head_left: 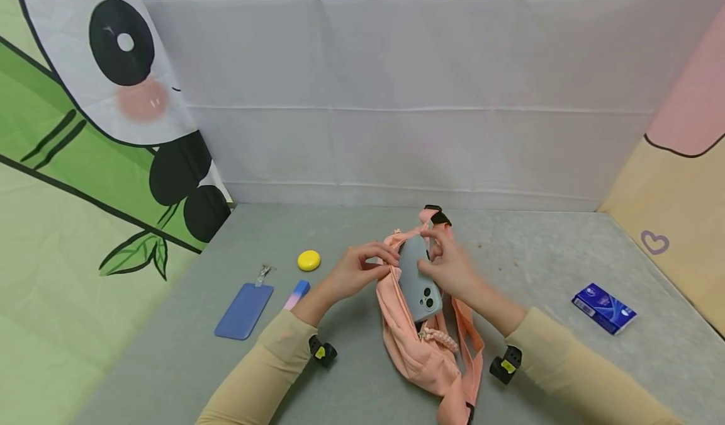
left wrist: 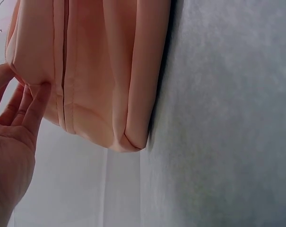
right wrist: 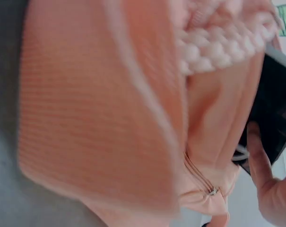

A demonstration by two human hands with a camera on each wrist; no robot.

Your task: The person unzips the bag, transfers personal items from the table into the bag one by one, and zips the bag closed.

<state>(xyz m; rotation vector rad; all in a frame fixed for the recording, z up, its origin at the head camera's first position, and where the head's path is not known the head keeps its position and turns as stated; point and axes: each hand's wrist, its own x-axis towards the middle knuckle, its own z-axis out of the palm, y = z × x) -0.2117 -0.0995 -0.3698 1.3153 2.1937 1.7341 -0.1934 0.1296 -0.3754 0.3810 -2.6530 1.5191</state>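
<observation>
A peach fabric waist bag (head_left: 410, 349) with a strap and a braided cord pull (head_left: 438, 338) stands on the table. My left hand (head_left: 362, 271) pinches the edge of its opening; the left wrist view shows thumb and fingers (left wrist: 41, 101) on the bag's fabric (left wrist: 93, 71). In my right hand (head_left: 450, 264) is a smartphone (head_left: 416, 280) in a light grey-blue case, tilted, its camera end toward me, at the bag's opening. From the right wrist view, a finger (right wrist: 258, 156) lies along the phone's dark screen (right wrist: 273, 99). How deep the phone sits inside is hidden.
Left of the bag lie a blue card holder (head_left: 245, 311) with a clip, a yellow round case (head_left: 308, 260) and a pink-and-blue small box (head_left: 297, 293), partly behind my left forearm. A dark blue tissue pack (head_left: 604, 308) lies to the right. A pale cloth wall stands behind.
</observation>
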